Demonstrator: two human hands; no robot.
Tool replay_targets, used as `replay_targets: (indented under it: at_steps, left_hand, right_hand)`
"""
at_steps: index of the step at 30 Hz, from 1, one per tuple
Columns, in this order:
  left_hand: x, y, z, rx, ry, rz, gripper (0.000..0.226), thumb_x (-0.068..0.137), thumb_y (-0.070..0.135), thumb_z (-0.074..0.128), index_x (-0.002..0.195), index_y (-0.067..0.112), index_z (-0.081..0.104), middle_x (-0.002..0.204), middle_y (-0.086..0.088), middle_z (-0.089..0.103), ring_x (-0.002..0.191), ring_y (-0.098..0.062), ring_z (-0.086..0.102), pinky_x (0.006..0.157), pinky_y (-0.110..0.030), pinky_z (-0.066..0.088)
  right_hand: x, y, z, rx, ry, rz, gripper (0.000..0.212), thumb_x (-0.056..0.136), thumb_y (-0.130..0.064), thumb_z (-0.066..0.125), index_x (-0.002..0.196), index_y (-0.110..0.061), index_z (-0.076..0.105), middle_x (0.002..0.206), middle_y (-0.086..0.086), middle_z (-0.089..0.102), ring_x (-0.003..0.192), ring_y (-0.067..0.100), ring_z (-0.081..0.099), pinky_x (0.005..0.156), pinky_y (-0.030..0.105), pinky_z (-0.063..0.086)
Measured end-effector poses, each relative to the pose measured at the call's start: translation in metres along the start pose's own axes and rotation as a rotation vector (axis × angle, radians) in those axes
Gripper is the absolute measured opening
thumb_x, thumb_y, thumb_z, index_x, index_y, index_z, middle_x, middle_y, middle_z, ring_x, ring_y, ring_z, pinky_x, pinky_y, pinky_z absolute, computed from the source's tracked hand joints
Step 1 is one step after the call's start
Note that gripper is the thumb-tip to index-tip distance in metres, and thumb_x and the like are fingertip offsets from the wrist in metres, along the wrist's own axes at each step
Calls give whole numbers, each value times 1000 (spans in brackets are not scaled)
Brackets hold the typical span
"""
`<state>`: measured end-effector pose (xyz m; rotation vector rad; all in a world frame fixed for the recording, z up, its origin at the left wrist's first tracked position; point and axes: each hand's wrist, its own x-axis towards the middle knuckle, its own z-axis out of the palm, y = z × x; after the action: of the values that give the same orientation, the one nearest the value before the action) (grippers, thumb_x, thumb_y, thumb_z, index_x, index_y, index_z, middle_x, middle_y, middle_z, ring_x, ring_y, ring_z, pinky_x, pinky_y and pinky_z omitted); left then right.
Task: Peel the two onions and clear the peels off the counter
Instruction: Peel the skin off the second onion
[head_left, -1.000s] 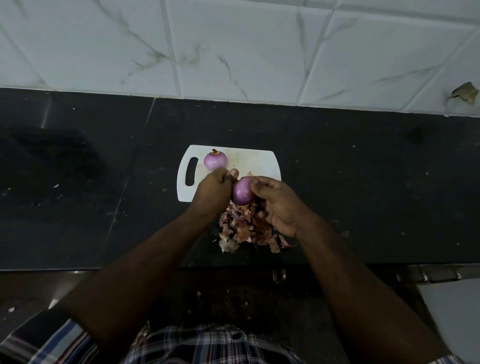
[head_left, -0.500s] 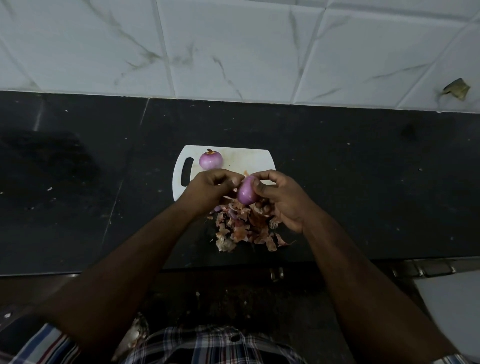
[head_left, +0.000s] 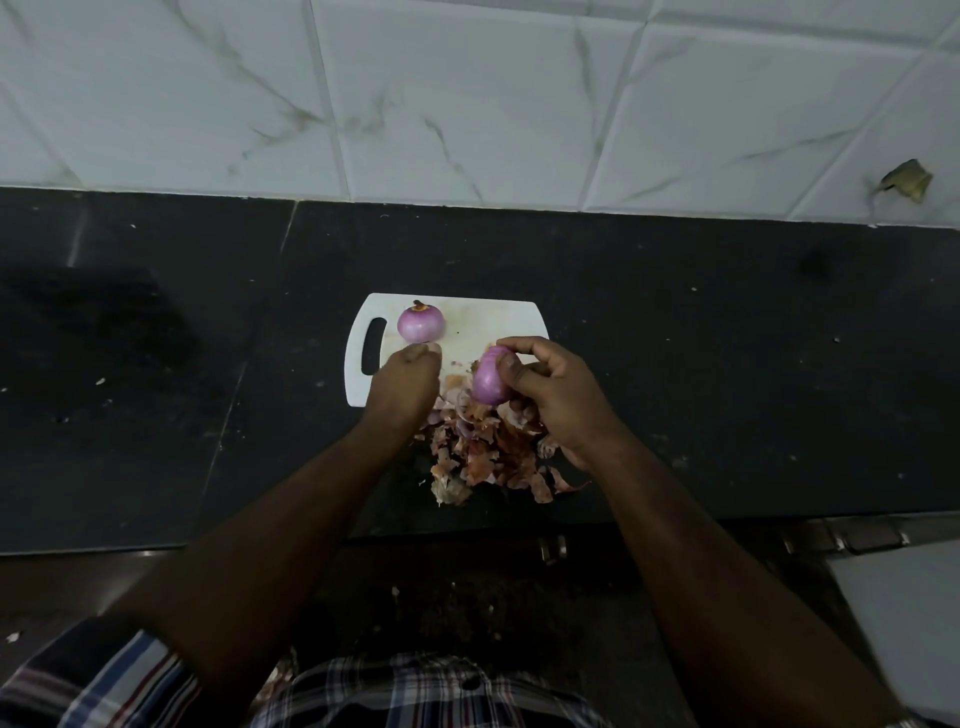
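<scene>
Head view shows one peeled purple onion (head_left: 490, 376) held up in the right hand (head_left: 551, 388), thumb on its near side and fingers curled over its top, just above the near edge of the board. This onion is smooth, with no loose skin visible on the side facing the camera. A second peeled onion (head_left: 421, 323) sits on the white plastic cutting board (head_left: 488, 322), near the handle slot at the board's left end, a small dark stub at its top. The left hand (head_left: 406, 379) is drawn into a loose fist over the board's near-left part, its fingertips just beside the second onion; whether it pinches a scrap of skin cannot be told. A heap of brown and pinkish onion peels (head_left: 488, 457) lies on the black counter (head_left: 727, 364), partly overlapping the board's near edge and spreading toward the counter's front edge, below and between both hands. Small pale specks are scattered over the counter. Behind it rises a wall of white marbled tiles (head_left: 467, 104), bearing a torn brownish patch (head_left: 906, 179) at far right. A plaid shirt (head_left: 415, 691) fills the bottom edge.
</scene>
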<state>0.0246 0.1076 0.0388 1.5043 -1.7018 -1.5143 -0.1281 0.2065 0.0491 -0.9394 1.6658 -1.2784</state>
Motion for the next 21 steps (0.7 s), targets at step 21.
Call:
replay_targets:
  at_steps: [21]
  left_hand:
    - [-17,28,-2,-723,-252,-144,33,102,33,58,113,3,66,107,-20,69,86,-34,75,68,-39,64]
  right_hand:
    - [13,-22,5,-215,174,-253,16,85,-11,77,102,-11,78,91,-1,75,75,10,70,73,30,59]
